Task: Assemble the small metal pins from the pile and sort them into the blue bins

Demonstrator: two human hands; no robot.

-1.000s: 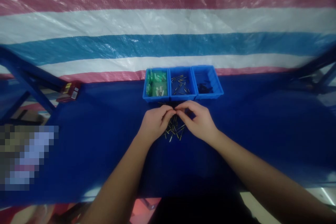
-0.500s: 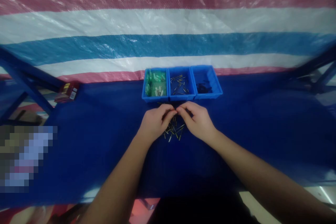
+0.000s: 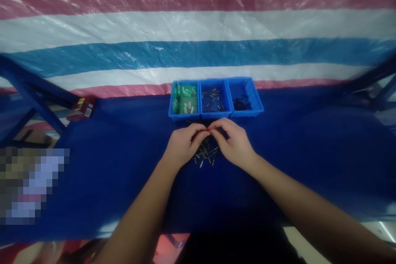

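My left hand (image 3: 185,142) and my right hand (image 3: 232,141) meet fingertip to fingertip in front of the bins. Both are closed in a pinch, and whatever lies between the fingertips is too small and hidden to make out. Beneath and between them, a loose pile of thin metal pins (image 3: 204,154), some brassy and some silvery, is spread on the blue table. Just beyond my fingers stand three blue bins. The left bin (image 3: 185,117) has small clear-and-white pieces on green, the middle bin (image 3: 216,114) holds thin metal pins, and the right bin (image 3: 255,103) contains small dark pieces.
The blue tabletop (image 3: 117,165) stretches to both sides. A dark red box (image 3: 82,108) sits at the far left, beside a blue metal frame (image 3: 34,90). Behind the bins hangs a striped plastic sheet (image 3: 198,29). A blurred-out patch covers the lower left.
The view has shifted very slightly. Both hands stay pinched together in nearly the same place, with only small finger movement; the pile and bins look unchanged.
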